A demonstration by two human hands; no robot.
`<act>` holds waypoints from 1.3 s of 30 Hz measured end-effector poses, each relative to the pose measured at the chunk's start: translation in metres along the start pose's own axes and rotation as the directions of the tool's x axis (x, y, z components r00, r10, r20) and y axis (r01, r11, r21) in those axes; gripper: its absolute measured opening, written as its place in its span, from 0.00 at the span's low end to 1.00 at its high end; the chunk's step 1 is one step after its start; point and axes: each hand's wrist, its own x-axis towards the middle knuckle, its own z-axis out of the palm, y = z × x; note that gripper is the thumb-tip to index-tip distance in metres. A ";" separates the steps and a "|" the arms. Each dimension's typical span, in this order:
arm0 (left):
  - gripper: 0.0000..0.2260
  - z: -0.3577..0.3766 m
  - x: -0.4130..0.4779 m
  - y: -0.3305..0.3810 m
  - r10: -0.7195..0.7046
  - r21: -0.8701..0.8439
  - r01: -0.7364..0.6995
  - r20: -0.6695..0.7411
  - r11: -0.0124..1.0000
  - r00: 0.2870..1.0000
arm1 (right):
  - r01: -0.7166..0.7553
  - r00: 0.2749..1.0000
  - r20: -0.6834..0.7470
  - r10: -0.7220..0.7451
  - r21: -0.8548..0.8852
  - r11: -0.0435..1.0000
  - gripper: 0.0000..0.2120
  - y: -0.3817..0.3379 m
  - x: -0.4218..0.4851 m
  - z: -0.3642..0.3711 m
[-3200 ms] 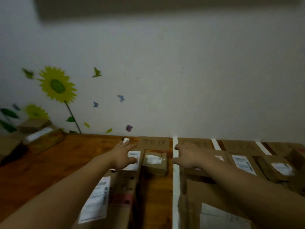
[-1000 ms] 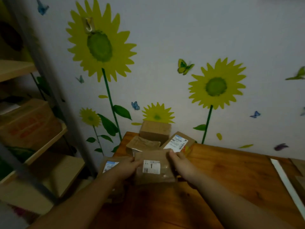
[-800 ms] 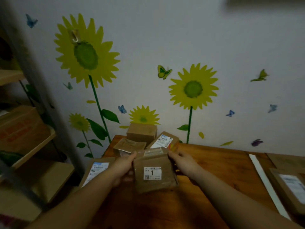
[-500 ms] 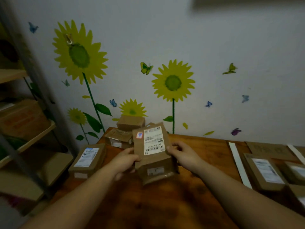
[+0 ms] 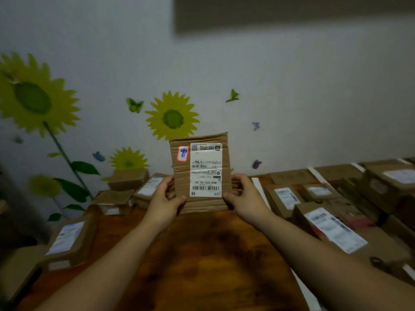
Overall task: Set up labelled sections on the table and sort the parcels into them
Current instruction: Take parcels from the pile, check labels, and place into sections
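Left hand point(image 5: 165, 203), right hand point(image 5: 244, 199) fingers grip parcel point(image 5: 180, 176) upright; fingertips hidden behind it; label point(image 5: 205, 169) upside-down, mostly illegible.

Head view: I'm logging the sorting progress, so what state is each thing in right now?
held parcel: upright, held up over the table, printed label facing the camera.
left hand: grips the parcel's left edge.
right hand: grips the parcel's right edge.
parcels on the left: lying in a loose cluster near the wall.
parcels on the right: lying label up, in rows divided by white tape strips.
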 end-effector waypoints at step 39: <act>0.25 0.283 0.049 0.004 -0.060 0.107 0.042 0.168 0.993 0.984 | -0.057 0.996 0.052 0.074 -0.280 0.958 0.19 0.057 0.049 -0.262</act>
